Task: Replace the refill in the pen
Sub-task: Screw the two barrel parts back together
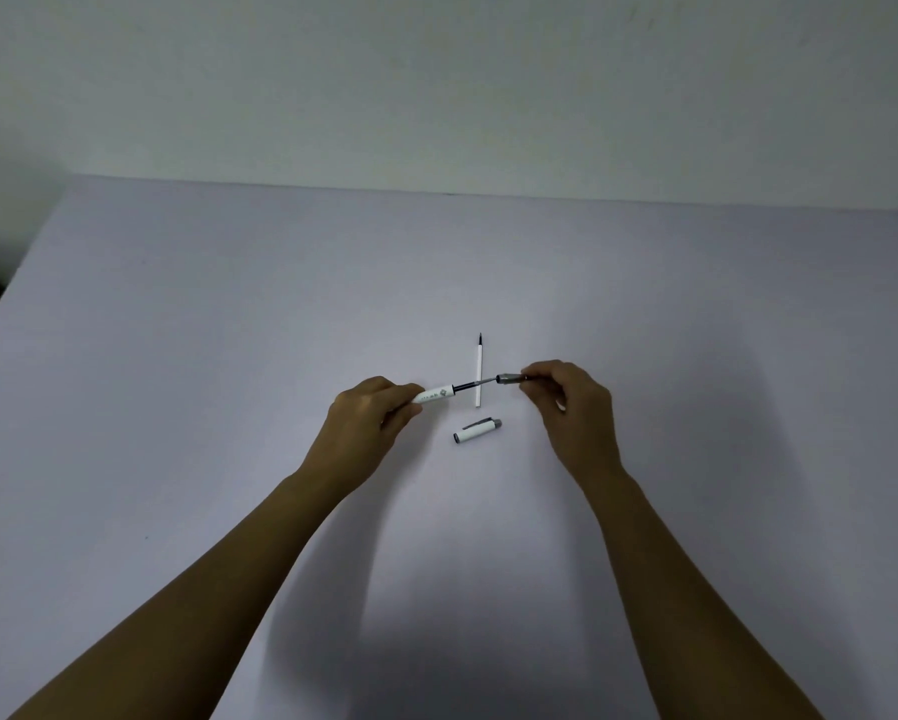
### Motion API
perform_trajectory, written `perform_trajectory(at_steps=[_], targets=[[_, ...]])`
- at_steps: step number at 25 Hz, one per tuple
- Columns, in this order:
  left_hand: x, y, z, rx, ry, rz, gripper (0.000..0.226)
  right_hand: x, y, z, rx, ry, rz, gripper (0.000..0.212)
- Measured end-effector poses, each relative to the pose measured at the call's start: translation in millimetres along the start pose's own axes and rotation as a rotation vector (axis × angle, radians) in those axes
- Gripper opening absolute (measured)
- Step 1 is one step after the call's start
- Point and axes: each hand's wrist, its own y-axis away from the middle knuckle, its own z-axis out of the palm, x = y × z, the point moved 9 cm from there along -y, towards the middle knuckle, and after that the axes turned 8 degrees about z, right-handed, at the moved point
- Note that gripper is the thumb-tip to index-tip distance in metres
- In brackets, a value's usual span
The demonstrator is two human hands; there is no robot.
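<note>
My left hand (379,407) grips the white pen barrel (432,396) (its print is too small to read); my right hand (566,394) pinches the grey tip (509,378).

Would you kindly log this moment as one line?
left hand: white pen barrel | right hand: grey tip section | dark refill exposed | white cap on table

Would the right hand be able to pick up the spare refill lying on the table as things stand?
Probably not yet: the right hand is pinching the grey tip section, with the old refill bridging to the barrel. The spare refill lies unobstructed directly beneath.
</note>
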Motion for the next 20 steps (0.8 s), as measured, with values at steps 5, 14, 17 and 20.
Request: perform_trajectory(at_steps=[5, 14, 17, 20], targets=[[-1, 0, -3, 0.000, -0.004, 0.006, 0.018, -4, 0, 4, -0.002, 0.003, -0.013, 0.011], [-2, -1, 1, -0.030, -0.020, 0.037, 0.018, -19, 0, 13, -0.068, 0.051, -0.100, 0.012], [-3, -1, 1, -0.050, -0.044, 0.049, 0.020, -25, -1, 15, -0.098, 0.062, -0.132, 0.012], [-3, 0, 2, -0.066, -0.049, 0.050, 0.020, -30, 1, 19, -0.139, 0.081, -0.163, 0.010]])
